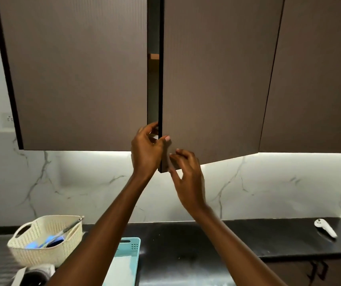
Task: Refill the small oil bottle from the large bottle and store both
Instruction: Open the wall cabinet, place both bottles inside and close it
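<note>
Hands grasp cabinet door (210,79) edge (ajar): left hand (146,147), right hand (188,174).

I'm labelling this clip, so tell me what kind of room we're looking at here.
Most likely a home kitchen. Brown wall cabinets hang over a dark countertop with a marble-look backsplash, and a woven basket of utensils sits on the counter. Both hands, left hand and right hand, are at a partly open cabinet door.
</note>
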A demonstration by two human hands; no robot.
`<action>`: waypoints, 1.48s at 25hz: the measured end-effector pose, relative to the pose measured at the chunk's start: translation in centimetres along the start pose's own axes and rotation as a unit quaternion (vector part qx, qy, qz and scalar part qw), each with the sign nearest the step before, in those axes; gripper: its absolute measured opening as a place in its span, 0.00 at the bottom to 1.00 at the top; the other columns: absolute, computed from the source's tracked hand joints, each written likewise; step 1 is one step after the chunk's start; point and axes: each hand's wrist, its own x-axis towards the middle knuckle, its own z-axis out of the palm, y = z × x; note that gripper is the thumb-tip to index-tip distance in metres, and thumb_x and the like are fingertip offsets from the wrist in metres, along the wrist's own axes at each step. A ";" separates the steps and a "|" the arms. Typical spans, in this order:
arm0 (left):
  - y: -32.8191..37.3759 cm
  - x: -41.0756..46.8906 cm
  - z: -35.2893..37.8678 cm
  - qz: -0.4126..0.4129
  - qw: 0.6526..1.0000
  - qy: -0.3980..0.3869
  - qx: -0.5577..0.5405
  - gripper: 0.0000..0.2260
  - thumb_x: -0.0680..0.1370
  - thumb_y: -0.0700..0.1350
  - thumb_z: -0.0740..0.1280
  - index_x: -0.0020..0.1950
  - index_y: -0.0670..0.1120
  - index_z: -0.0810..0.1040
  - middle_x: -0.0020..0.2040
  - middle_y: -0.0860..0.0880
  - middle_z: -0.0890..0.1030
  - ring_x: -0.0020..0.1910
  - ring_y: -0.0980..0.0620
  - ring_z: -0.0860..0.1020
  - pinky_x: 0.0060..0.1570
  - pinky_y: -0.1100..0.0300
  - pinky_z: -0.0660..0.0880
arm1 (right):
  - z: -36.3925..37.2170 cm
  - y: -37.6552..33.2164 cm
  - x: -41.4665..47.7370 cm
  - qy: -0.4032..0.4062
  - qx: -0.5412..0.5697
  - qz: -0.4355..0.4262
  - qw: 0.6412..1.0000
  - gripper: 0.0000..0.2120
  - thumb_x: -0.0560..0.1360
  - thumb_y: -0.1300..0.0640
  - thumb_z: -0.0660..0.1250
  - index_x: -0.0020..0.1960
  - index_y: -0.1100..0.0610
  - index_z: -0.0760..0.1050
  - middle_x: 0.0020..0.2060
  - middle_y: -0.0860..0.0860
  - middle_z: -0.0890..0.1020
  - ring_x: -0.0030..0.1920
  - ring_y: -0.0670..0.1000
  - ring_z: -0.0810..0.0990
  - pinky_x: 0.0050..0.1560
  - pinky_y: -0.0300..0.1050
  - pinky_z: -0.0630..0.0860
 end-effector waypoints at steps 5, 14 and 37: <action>-3.2 4.4 0.1 -0.012 1.000 0.004 0.021 0.25 0.77 0.46 0.78 0.74 0.47 0.79 0.65 0.46 0.82 0.60 0.44 0.84 0.61 0.47 0.84 | 4.8 1.8 2.9 -0.022 -0.106 -0.014 0.994 0.29 0.77 0.55 0.79 0.75 0.58 0.76 0.76 0.57 0.75 0.74 0.61 0.76 0.69 0.58 0.79; -8.4 10.9 1.4 0.154 0.933 -0.040 0.322 0.38 0.82 0.51 0.72 0.87 0.51 0.56 0.84 0.45 0.63 0.81 0.38 0.66 0.71 0.50 0.74 | 10.5 4.8 8.4 -0.100 -0.299 0.015 0.949 0.53 0.74 0.36 0.75 0.87 0.49 0.49 0.87 0.55 0.48 0.86 0.62 0.51 0.78 0.72 0.62; -12.5 13.6 3.3 0.190 0.844 -0.084 0.494 0.43 0.84 0.59 0.66 0.88 0.46 0.43 0.88 0.47 0.41 0.87 0.36 0.42 0.84 0.36 0.49 | 13.2 8.0 10.7 -0.130 -0.347 0.017 0.929 0.52 0.75 0.25 0.64 0.87 0.44 0.43 0.87 0.53 0.42 0.86 0.64 0.44 0.77 0.78 0.56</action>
